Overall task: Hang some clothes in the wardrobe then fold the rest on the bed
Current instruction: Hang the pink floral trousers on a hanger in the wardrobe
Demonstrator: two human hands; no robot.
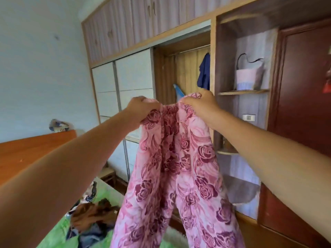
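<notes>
Pink rose-print trousers point(179, 167) were held up at chest height, waistband bunched between both hands. Left hand point(141, 109) had its fingers curled over and pinching one end of the waistband; right hand point(200, 104) pinched the other end, knuckles up. The hands were close together and about level, the right a touch higher.

The garment's long axis ran straight down from the fingers, its two legs hanging apart over the bed point(105, 196) and beside the clothes pile point(93, 217).

The open wardrobe bay point(179, 72) lay directly beyond the hands, its rail point(189, 50) above them, with a navy garment point(204, 72) hanging at its right end.

No hanger showed in either grip, though the bunched cloth may have hidden one. Hanging would mean going up and forward; folding, down.
</notes>
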